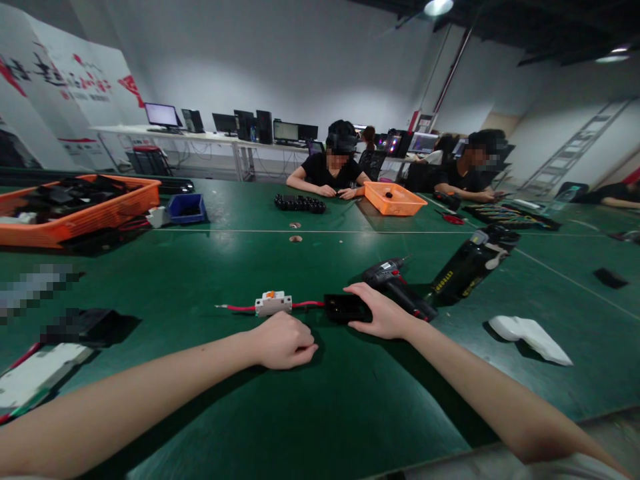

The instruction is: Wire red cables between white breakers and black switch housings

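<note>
Working position at the green table [215,263]. The black case [341,309] lies flat nearer the table's near edge than its far edge, in front of you. A red wire [309,304] runs from its left end to a white breaker [273,304] with an orange toggle; a second red lead [240,308] leaves the breaker's other side and ends in a bare tip.

Your right hand [383,313] is partly open, thumb on the near side and fingers on the far side of the case, gripping its right end. Your left hand [286,341] is loosely curled just on the near side of the breaker; whether anything is inside the curl cannot be told.

Handling, as judged from appearance: the case should be light, stiff and rather smooth, so it may slide on the tabletop; take it by its two long sides, clear of the wire's entry. The breaker looks rigid and is best held by its body, off the toggle. The wire should bend but spring back; tugging could strain its joints.

Beyond your right hand, toward the far edge, lies a power screwdriver [395,280]; farther right, a white piece [530,339] rests nearer the near edge.
</note>
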The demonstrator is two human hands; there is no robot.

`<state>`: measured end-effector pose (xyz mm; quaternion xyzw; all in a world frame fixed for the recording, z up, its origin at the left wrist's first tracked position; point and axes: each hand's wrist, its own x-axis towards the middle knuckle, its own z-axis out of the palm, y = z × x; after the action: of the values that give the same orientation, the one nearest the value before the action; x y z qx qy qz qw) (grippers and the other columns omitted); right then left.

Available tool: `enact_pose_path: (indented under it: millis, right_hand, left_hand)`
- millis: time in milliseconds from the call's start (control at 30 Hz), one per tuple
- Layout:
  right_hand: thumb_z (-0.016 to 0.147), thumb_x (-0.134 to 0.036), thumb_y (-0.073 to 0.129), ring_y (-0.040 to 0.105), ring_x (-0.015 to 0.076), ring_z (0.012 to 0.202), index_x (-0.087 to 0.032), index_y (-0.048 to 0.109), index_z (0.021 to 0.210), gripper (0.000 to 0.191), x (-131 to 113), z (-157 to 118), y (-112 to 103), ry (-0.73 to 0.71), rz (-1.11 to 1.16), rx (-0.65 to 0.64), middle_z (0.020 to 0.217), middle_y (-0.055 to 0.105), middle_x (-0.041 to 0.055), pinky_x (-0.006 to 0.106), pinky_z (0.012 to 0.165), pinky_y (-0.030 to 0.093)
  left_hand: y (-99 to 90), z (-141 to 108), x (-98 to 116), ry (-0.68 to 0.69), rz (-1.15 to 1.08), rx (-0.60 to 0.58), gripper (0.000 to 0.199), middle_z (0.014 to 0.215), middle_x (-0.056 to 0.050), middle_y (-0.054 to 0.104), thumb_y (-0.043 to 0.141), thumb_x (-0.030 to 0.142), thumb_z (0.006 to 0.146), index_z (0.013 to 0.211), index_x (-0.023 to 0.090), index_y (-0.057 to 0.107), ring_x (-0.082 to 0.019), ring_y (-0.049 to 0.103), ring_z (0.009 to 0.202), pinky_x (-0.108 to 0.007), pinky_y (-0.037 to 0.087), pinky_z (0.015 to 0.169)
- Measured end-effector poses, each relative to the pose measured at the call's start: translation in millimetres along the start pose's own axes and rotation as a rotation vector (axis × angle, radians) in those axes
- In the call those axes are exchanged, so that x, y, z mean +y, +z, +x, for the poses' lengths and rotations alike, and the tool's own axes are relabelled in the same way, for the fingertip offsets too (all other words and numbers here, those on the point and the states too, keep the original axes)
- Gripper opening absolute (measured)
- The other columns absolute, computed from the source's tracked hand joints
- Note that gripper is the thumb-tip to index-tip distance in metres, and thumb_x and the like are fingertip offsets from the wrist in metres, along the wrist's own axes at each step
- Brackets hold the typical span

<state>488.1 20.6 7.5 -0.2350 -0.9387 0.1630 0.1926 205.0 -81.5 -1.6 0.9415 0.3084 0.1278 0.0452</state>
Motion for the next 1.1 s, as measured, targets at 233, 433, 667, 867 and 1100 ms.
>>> enact_pose_path:
  millis: [233, 433, 667, 867, 1100]
  right_hand:
    - [0.078, -0.034, 0.076, 0.057, 0.0307, 0.122, -0.021, 0.045, 0.139, 0.069, -0.3, 0.0, 0.8, 0.002, -0.003, 0.009, 0.134, 0.055, 0.0151, 0.049, 0.104, 0.049]
    - [0.078, -0.034, 0.076, 0.057, 0.0308, 0.122, -0.021, 0.046, 0.138, 0.068, 1.2, 1.1, 1.2, 0.005, 0.008, 0.008, 0.133, 0.056, 0.0146, 0.049, 0.104, 0.049]
    - [0.078, -0.032, 0.077, 0.058, 0.0305, 0.120, -0.022, 0.046, 0.138, 0.068, 0.5, 0.2, 1.3, 0.003, 0.034, 0.018, 0.131, 0.056, 0.0140, 0.048, 0.102, 0.050]
    - [0.077, -0.031, 0.077, 0.058, 0.0307, 0.119, -0.022, 0.046, 0.138, 0.068, 0.3, 0.1, 1.2, 0.003, 0.034, 0.018, 0.131, 0.057, 0.0145, 0.049, 0.102, 0.050]
    - [0.078, -0.032, 0.076, 0.057, 0.0290, 0.120, -0.022, 0.046, 0.137, 0.067, -2.3, 0.6, -0.4, 0.028, 0.034, 0.001, 0.131, 0.056, 0.0132, 0.047, 0.103, 0.049]
  left_hand:
    - [0.6, -0.2, -0.3, -0.010, 0.010, -0.006, 0.036, 0.058, 0.001, 0.060, 0.047, 0.028, 0.096, 0.062, 0.018, 0.055, -0.010, 0.052, 0.052, -0.028, 0.026, 0.051]
    - [0.6, -0.4, -0.7, -0.010, 0.023, -0.011, 0.036, 0.059, 0.001, 0.061, 0.047, 0.029, 0.096, 0.062, 0.018, 0.055, -0.010, 0.053, 0.053, -0.028, 0.024, 0.051]
    - [-0.7, 0.2, -0.2, -0.013, -0.006, -0.017, 0.037, 0.057, 0.002, 0.059, 0.046, 0.029, 0.096, 0.061, 0.018, 0.054, -0.010, 0.050, 0.051, -0.027, 0.026, 0.052]
    - [-0.8, -0.1, 0.4, -0.008, 0.005, -0.006, 0.036, 0.058, 0.001, 0.060, 0.047, 0.028, 0.096, 0.062, 0.017, 0.055, -0.010, 0.051, 0.051, -0.027, 0.026, 0.051]
    - [-0.1, 0.4, 0.4, -0.009, -0.001, -0.012, 0.037, 0.058, 0.002, 0.059, 0.047, 0.028, 0.096, 0.062, 0.017, 0.055, -0.010, 0.051, 0.050, -0.027, 0.026, 0.050]
